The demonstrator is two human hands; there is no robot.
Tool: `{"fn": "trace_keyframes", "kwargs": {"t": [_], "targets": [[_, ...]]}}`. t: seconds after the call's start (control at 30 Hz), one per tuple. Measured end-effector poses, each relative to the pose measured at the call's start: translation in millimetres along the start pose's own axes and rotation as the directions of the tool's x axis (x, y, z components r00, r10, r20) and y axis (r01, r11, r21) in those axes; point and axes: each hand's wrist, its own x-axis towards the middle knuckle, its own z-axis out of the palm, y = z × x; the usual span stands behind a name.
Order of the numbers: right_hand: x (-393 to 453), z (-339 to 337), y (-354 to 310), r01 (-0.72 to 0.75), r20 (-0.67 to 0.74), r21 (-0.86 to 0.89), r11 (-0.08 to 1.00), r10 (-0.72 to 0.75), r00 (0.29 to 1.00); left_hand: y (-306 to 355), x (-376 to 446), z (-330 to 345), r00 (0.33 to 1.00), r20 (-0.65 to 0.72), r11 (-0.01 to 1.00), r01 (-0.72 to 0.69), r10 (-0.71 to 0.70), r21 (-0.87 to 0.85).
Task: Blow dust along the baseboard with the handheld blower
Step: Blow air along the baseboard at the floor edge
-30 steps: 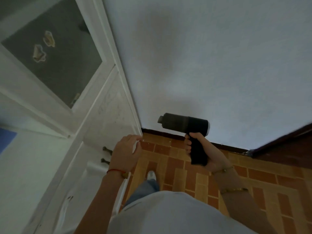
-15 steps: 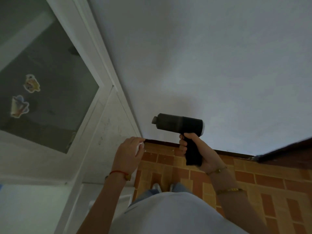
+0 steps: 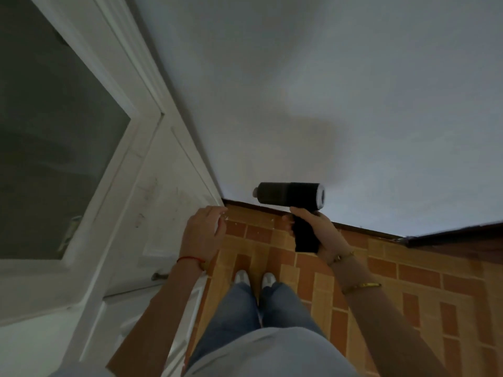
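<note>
Low at the left, the left hand [image 3: 202, 234] hangs free in front of the door [image 3: 152, 213], fingers loosely curved and a little apart, holding nothing; whether its fingertips brush the door edge cannot be told. A thin red string [image 3: 190, 258] circles that wrist. To the right, the right hand [image 3: 317, 231] is wrapped tight around the grip of the blower [image 3: 290, 197], fingers curled at the front of the handle and thumb behind. Two gold bracelets [image 3: 360, 286] sit on that forearm.

The blower is matt black and pistol-shaped: a short round barrel lying level, its small nozzle pointing left toward the corner where door frame and wall [image 3: 326, 91] meet, a pale ring at its rear end. It is held in the air above the floor [image 3: 408, 281], near the baseboard [image 3: 364, 231].

The door is white painted wood with a large dark glass pane [image 3: 49, 131] and scuffed lower panels. The wall is plain, smooth and pale. The baseboard is a narrow dark brown strip along the wall's foot. The floor is tiled in orange and red-brown brick shapes with light joints. White shoes [image 3: 254, 277] and blue jeans [image 3: 258, 314] stand on it between the arms.
</note>
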Motion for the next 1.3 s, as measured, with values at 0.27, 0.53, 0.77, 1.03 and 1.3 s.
{"fn": "trace_keyframes", "kwargs": {"t": [0.27,0.53,0.77,1.03,1.3], "targets": [[137,-25,60,-0.028,-0.155,-0.236,0.971,-0.009,0.988,-88,23,94,0.994,0.094,0.993,0.040,-0.050,0.109],[312,-70,179,0.038,-0.120,-0.539,0.841,-0.121,0.985,-217,44,258,0.973,0.193,0.987,0.106,-0.128,0.122],[465,-115,296,0.100,-0.031,-0.642,0.760,-0.157,0.987,-335,50,410,0.966,0.209,0.977,0.114,-0.151,0.179],[610,-137,381,0.219,0.106,-0.756,0.617,-0.216,0.971,-458,53,544,0.954,0.248,0.954,0.093,-0.168,0.285],[687,-144,427,0.326,0.196,-0.734,0.596,-0.274,0.941,-521,27,633,0.966,0.157,0.914,0.132,-0.205,0.385]]}}
